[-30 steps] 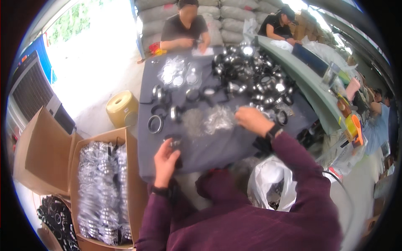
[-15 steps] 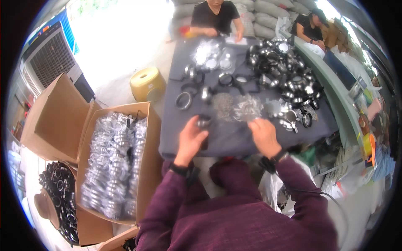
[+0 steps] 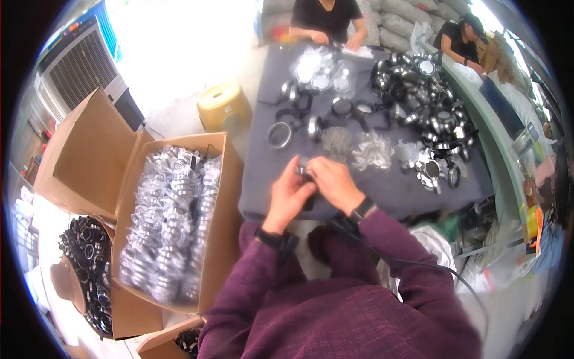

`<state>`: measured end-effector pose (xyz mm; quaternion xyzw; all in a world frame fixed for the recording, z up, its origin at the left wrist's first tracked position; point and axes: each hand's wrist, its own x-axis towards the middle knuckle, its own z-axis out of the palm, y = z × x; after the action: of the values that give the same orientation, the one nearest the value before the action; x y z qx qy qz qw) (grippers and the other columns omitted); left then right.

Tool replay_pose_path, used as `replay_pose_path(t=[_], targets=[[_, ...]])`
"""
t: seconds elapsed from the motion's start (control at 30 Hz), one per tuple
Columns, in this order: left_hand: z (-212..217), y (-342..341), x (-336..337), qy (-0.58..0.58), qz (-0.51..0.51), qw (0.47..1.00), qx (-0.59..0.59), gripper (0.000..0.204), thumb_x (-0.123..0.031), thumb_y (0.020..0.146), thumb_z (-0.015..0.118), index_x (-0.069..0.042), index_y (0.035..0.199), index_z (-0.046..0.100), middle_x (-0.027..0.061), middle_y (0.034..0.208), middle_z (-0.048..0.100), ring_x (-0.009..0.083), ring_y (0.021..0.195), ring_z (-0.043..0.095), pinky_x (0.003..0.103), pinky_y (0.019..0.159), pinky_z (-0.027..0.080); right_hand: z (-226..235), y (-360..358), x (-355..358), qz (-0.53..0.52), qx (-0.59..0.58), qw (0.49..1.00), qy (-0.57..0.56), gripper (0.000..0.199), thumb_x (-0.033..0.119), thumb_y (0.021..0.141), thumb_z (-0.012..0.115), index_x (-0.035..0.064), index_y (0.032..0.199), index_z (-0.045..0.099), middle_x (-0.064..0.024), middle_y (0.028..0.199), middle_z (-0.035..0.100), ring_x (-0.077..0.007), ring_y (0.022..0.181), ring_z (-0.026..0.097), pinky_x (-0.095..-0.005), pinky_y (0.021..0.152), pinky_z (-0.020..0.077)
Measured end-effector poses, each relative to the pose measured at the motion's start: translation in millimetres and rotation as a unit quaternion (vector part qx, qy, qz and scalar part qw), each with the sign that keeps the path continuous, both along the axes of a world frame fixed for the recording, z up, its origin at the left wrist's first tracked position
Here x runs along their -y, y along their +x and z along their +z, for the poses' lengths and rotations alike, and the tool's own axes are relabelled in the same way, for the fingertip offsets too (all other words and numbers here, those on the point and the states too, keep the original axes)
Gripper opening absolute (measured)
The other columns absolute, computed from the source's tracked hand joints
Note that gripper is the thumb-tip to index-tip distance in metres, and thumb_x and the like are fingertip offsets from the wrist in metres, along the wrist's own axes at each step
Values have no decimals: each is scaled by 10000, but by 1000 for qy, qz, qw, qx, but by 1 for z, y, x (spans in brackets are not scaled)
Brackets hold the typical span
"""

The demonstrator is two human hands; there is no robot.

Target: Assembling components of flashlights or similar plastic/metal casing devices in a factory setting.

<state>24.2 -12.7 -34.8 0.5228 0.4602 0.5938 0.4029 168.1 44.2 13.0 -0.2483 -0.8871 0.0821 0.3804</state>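
Over the near side of the table, my left hand (image 3: 287, 194) is closed round a black-and-silver ring-shaped part (image 3: 302, 171), mostly covered by fingers. My right hand (image 3: 336, 182) meets it from the right, fingertips pinched against the part; any small piece in them is hidden. Just beyond my hands lie a grey heap of tiny metal pieces (image 3: 336, 142) and a brighter heap of thin silver pieces (image 3: 372, 151). A loose silver ring (image 3: 280, 136) lies to the left of these heaps.
A big pile of black-and-silver ring parts (image 3: 418, 90) covers the table's far right. Clear discs (image 3: 320, 72) lie at the far left, near a co-worker's hands. An open carton (image 3: 215, 239) of plastic-wrapped parts stands at left, beside a yellow stool (image 3: 224, 107). A cable crosses my right sleeve.
My right hand has left the silver heap and moved left to the part in my left hand. The view has shifted slightly, so the table sits further right.
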Motion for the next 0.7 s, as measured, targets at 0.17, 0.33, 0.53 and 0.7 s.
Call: replay_pose_path(t=[0.17,0.33,0.53,0.7], targets=[[-1,2,-1,5,5,1000,8,703,11,811,666,-34,1431,338,15,863,604,44,693,535,190,524,417,-3,1,0,3,2,1000,14,122,-7,776,554,31,880,503,-103,832,600,-306,770,623,-381,618,508],[3,3,0,-1,4,1000,17,692,20,803,672,-33,1420,363,8,860,597,37,700,528,187,547,422,-6,-2,1,-14,-30,999,-1,135,-19,783,554,31,901,510,-107,831,595,-309,771,621,-378,624,513],[3,3,1,1,9,1000,7,698,32,792,679,-39,1416,375,-11,846,583,24,683,505,181,554,415,-9,-4,3,-23,-47,999,5,169,-29,771,575,33,918,518,-110,845,596,-312,769,622,-381,629,516],[2,2,1,1,0,1000,6,711,37,795,677,-73,1428,372,-26,829,575,19,674,500,173,550,403,-9,-4,4,-57,-68,996,-16,167,-29,779,570,38,925,526,-111,875,605,-318,777,625,-379,644,524]])
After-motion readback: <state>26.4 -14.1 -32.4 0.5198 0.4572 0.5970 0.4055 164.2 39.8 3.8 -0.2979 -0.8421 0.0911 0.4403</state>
